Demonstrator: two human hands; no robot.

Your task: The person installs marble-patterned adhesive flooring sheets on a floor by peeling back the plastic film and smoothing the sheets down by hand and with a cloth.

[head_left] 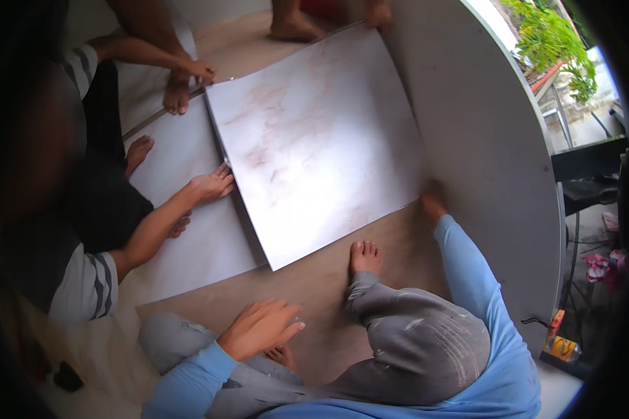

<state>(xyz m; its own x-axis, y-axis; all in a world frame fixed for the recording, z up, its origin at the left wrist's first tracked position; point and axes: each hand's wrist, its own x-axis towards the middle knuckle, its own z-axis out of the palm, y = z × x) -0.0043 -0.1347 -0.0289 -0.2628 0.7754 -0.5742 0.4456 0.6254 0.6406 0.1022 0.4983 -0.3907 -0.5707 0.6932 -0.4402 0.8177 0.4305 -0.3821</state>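
Observation:
A large glossy white tile (314, 140) with brownish marble veins is tilted over the floor, its left edge overlapping a similar laid tile (189, 244). My right hand (434, 200) is at the tile's near right corner, gripping its edge; the fingers are partly hidden. Above my left knee, my left hand (262, 328) hangs in the air with fingers stretched and nothing in it. A co-worker's hand (213, 184) touches the raised tile's left edge, and the same person's other hand (199, 71) is at its far left corner. Another person's hand (378, 15) is by the far right corner.
A grey wall panel (489, 153) rises along the right side. Bare feet, mine (365, 258) and others' (297, 26), stand around the tiles. Brown floor (321, 307) shows in front of me. Beyond the panel are a green plant (559, 45) and a small colourful packet (562, 347).

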